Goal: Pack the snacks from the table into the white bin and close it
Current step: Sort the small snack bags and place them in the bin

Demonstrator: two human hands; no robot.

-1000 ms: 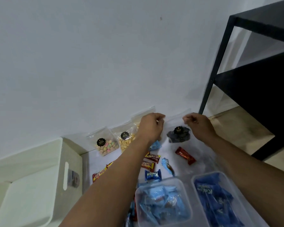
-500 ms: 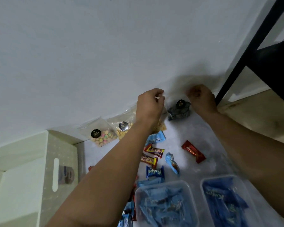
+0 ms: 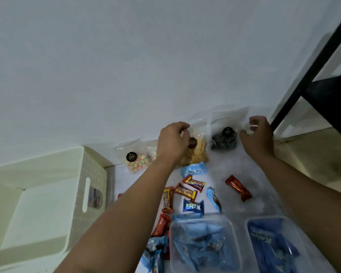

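Observation:
My left hand [image 3: 172, 141] pinches the top of a clear pouch of yellow chips [image 3: 198, 152] by the wall. My right hand [image 3: 257, 135] pinches the right top corner of a clear pouch of dark snacks [image 3: 223, 138]. A third pouch, with pastel candies [image 3: 137, 160], leans on the wall further left. The open white bin [image 3: 47, 196] stands at the left, empty as far as I see. Loose wrapped bars [image 3: 186, 192], a red bar [image 3: 238, 188] and blue packets [image 3: 193, 169] lie on the white table [image 3: 224, 170].
Two clear plastic tubs, one of light blue packets [image 3: 204, 243] and one of dark blue packets [image 3: 274, 245], stand at the near edge. A black metal shelf frame [image 3: 311, 69] rises at the right. The white wall is just behind the pouches.
The view has shifted and my hands have spread apart. My left hand now holds the chip pouch, my right hand the corner of the dark pouch.

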